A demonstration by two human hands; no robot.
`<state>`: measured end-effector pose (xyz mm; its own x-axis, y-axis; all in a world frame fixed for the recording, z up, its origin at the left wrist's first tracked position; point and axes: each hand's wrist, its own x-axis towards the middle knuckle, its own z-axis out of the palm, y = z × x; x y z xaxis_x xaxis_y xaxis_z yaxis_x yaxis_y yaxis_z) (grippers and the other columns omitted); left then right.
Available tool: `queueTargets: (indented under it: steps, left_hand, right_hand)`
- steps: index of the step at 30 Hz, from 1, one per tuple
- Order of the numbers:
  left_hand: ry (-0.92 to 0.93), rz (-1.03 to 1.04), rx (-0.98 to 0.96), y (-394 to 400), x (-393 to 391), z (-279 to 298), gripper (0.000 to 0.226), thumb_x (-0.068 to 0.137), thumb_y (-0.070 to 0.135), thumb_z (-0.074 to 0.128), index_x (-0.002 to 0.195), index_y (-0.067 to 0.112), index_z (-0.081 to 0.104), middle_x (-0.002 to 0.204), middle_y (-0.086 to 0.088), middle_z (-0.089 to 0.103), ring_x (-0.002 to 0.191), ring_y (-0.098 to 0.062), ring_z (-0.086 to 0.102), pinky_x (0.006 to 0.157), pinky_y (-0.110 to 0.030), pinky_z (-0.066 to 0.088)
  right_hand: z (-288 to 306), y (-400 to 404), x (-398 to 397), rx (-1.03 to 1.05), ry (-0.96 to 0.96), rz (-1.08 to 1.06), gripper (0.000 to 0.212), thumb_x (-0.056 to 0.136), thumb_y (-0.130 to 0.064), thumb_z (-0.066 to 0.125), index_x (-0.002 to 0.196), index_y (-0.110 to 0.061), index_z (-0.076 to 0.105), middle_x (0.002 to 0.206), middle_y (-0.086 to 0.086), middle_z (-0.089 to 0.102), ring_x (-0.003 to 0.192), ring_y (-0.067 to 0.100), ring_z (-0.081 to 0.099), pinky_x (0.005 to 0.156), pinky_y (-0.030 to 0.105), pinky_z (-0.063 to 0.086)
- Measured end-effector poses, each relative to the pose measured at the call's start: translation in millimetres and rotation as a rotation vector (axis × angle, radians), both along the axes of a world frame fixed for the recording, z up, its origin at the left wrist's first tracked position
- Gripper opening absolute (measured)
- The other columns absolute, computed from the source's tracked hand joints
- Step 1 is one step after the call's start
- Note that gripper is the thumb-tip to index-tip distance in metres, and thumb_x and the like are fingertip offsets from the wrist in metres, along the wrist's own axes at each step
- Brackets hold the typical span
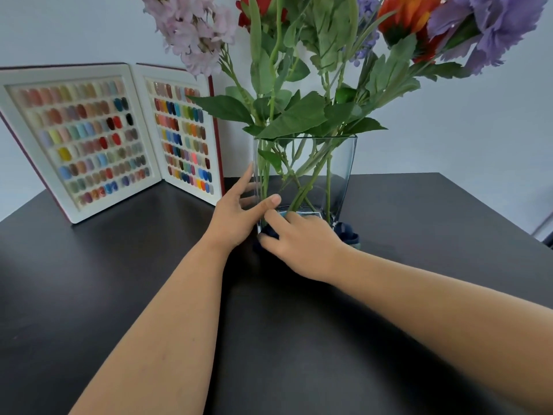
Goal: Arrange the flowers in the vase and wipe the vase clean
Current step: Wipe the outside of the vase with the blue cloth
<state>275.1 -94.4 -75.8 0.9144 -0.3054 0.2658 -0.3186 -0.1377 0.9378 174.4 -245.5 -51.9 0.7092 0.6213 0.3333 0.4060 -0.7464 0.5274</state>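
Glass vase (344, 163), one, two hands, left hand (236, 217), right hand (302, 244)

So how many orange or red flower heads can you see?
2: a red flower at top centre and an orange flower at top right. Both are cut by the frame; others may be hidden.

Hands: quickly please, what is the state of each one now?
Left hand: open, fingers spread against the glass vase, bracing it.
Right hand: closed on a dark blue cloth at the vase's base.
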Motion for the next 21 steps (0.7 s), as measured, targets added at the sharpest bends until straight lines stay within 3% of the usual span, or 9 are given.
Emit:
queueTargets:
  steps: [3,10,13,21]
  left_hand:
    - [0.007,-0.008,-0.012,1.0,1.8,-1.5,0.096,0.064,0.070,0.081,0.148,0.045,0.041,0.135,0.000,0.063,0.120,-0.025,0.065,0.101,-0.051,0.053]
    - [0.014,-0.010,-0.025,1.6,-2.9,2.1,0.102,0.058,0.077,0.078,0.148,0.052,0.037,0.134,0.003,0.061,0.119,-0.020,0.064,0.101,-0.050,0.053]
    - [0.017,-0.005,-0.022,0.9,-2.7,2.6,0.101,0.058,0.076,0.078,0.147,0.051,0.038,0.134,0.004,0.061,0.119,-0.020,0.065,0.100,-0.052,0.053]
    - [0.007,-0.008,-0.017,0.9,-1.9,2.6,0.095,0.064,0.073,0.079,0.147,0.051,0.039,0.134,0.002,0.063,0.118,-0.025,0.065,0.099,-0.053,0.054]
  right_hand:
    - [1.5,-22.9,-5.9,-0.033,0.038,-0.071,0.028,0.072,-0.014,0.072,0.100,-0.014,0.069,0.109,0.015,0.051,0.064,0.028,0.058,0.038,0.030,0.037]
    - [6.1,-81.3,-24.1,-0.045,0.069,-0.251,0.036,0.056,-0.013,0.085,0.090,-0.018,0.073,0.100,0.009,0.035,0.053,0.026,0.051,0.039,0.024,0.022]
    - [6.9,-67.3,-17.7,-0.003,0.090,-0.256,0.029,0.056,-0.017,0.086,0.081,-0.020,0.072,0.098,0.009,0.042,0.051,0.025,0.051,0.037,0.023,0.024]
    - [3.4,2.6,-2.3,0.079,0.052,-0.125,0.035,0.058,-0.018,0.087,0.088,-0.015,0.071,0.110,0.021,0.059,0.055,0.029,0.059,0.037,0.033,0.043]
